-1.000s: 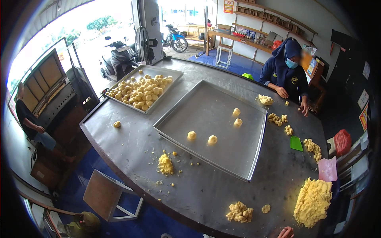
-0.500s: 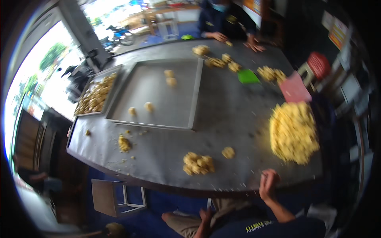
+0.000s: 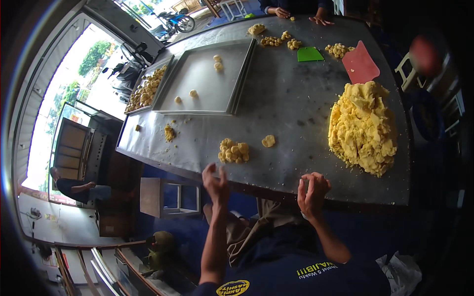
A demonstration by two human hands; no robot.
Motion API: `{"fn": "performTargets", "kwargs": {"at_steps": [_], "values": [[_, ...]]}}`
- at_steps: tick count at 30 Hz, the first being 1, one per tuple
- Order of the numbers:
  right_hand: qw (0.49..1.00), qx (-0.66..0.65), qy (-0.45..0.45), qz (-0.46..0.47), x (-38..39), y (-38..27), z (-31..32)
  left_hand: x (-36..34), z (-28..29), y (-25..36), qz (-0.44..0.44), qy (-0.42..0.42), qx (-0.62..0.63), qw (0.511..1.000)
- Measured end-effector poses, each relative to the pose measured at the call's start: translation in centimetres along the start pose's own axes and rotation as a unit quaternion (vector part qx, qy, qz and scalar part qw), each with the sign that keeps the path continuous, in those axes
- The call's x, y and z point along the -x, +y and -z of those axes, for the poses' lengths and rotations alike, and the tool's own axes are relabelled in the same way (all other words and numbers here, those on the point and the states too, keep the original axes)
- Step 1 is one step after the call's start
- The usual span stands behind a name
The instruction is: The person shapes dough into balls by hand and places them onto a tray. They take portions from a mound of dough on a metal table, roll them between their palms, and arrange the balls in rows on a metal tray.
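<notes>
My left hand (image 3: 215, 181) and my right hand (image 3: 312, 189) hover at the near edge of the metal table (image 3: 291, 103), fingers loosely curled and holding nothing. Just beyond my left hand lies a small cluster of yellow dough balls (image 3: 233, 151), with a single dough piece (image 3: 268, 141) beside it. A big mound of yellow dough (image 3: 363, 128) sits on the right, beyond my right hand. A large metal tray (image 3: 207, 79) further back carries a few dough balls.
A second tray (image 3: 147, 88) full of dough balls lies at the far left. A green scraper (image 3: 310, 54) and a pink scraper (image 3: 360, 63) rest near more dough balls (image 3: 337, 50). Another person's hands (image 3: 296, 11) work at the far edge. A stool (image 3: 165, 198) stands below the table.
The view has swung down and closer to the table's near edge. Both my hands have come up into view in front of me; earlier only one hand showed at the edge.
</notes>
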State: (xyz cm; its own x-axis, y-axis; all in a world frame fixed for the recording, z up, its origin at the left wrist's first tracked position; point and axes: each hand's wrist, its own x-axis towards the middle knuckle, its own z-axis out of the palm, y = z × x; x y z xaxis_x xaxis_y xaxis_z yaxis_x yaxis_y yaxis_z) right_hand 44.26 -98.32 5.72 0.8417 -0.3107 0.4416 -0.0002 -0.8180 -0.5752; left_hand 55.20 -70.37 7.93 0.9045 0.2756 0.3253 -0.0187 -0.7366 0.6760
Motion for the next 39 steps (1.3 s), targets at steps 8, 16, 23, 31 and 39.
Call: {"fn": "performTargets", "kwargs": {"at_steps": [8, 16, 23, 31, 39], "values": [[1.000, -0.019, 0.013, 0.015, 0.1, 0.7, -0.1, -7.3, -6.7, 4.0, 0.017, -0.224, -0.200, 0.954], [0.999, -0.041, 0.029, 0.014, 0.3, 0.3, -0.6, -8.7, -7.9, 0.5, 0.163, -0.324, 0.152, 0.920], [0.997, -0.037, 0.057, 0.021, 0.0, -0.1, -0.6, -10.5, -10.3, 4.7, 0.100, -0.304, 0.477, 0.819], [0.980, 0.065, 0.186, -0.009, -0.1, 3.8, 1.7, -4.5, -11.3, 7.9, -0.356, -0.162, -0.049, 0.919], [0.955, 0.059, 0.244, -0.158, -1.7, 10.6, 4.7, -4.8, -17.3, 4.4, -0.392, -0.224, -0.241, 0.859]]}}
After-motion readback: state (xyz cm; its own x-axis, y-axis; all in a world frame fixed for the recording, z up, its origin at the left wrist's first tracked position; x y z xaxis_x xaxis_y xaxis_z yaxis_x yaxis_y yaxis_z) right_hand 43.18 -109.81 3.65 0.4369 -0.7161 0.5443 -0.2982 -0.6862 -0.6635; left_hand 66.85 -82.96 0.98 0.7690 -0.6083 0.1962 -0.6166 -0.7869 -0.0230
